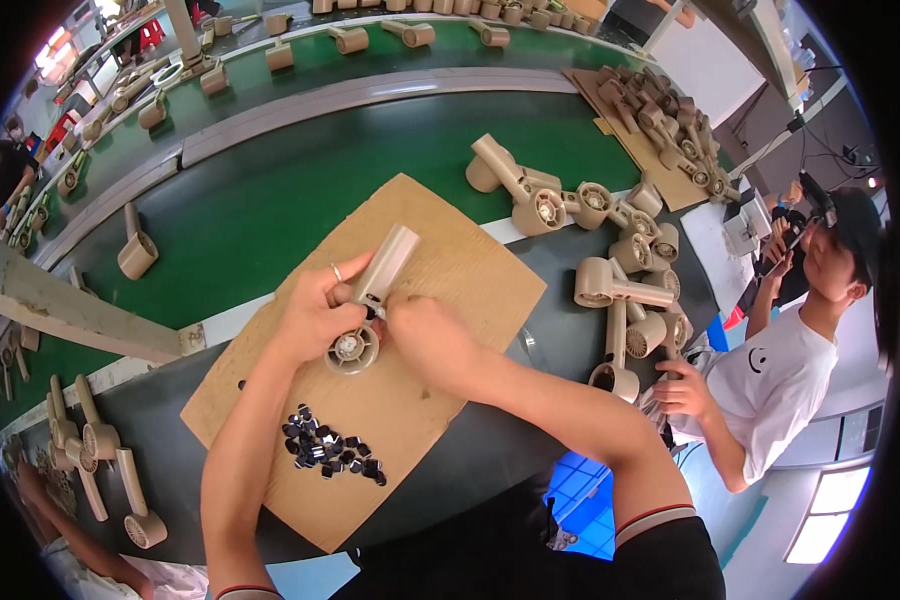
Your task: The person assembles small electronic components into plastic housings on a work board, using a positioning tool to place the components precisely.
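My left hand [320, 312] is wrapped round a beige hair dryer body [390, 262], its handle pointing up and away. The round barrel hangs below my fingers, and its open end shows a fan wheel [349, 347]. From the right, my right hand [425, 335] presses against the joint of handle and barrel with curled fingers. Its fingertips are hidden, so whatever they pinch does not show. Both hands are above a brown cardboard sheet [490, 285]. Small shiny black pieces [320, 445] lie loose on the cardboard, close to my left forearm.
Several beige dryer bodies [625, 290] crowd the table at right; others [95, 440] lie at left. Behind the cardboard runs a green conveyor belt [300, 190] carrying one dryer [137, 245]. A heap of dryers [670, 125] rests far right. A person [770, 370] stands at right.
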